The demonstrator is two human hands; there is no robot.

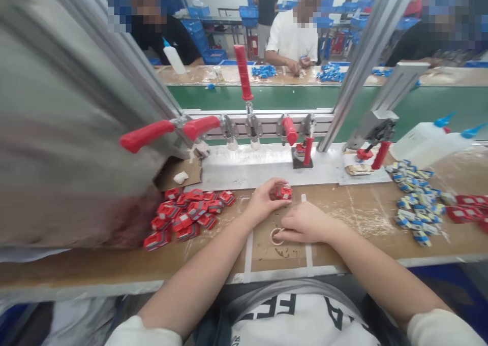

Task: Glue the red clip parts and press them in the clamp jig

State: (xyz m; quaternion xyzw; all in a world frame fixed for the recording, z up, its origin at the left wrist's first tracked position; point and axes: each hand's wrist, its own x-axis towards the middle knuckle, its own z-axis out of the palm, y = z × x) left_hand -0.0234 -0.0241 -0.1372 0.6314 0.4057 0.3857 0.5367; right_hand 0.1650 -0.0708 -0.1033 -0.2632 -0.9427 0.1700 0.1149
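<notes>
At the centre of the frame we see the left hand (265, 199) closed around 1 small red part (284, 192), pinched between thumb and fingertips just above the workbench (358, 211). The right hand (305, 223), slightly lower and to the right, rests on the bench with its fingers drawn narrow about a thin pale ring (275, 236); we cannot tell whether it grips the ring or only presses on it.

We judge the red part to be light, rigid moulded plastic with some metal showing, small enough that a 2-finger pinch across its short sides gives the surest hold. Its smooth faces may slip if squeezed at the corners. The ring looks thin and flexible, best lifted by its edge.

At the left of the frame lies a heap of red parts (186, 215), and at the right a heap of blue-and-white parts (417, 203) with further red pieces (470, 206) beyond. Across the upper middle a row of red-handled toggle clamps (198, 127) stands over a metal fixture plate (259, 165). 2 glue bottles (430, 140) lie at the right edge. In the upper frame, other people work beyond a green conveyor belt (274, 97).
</notes>
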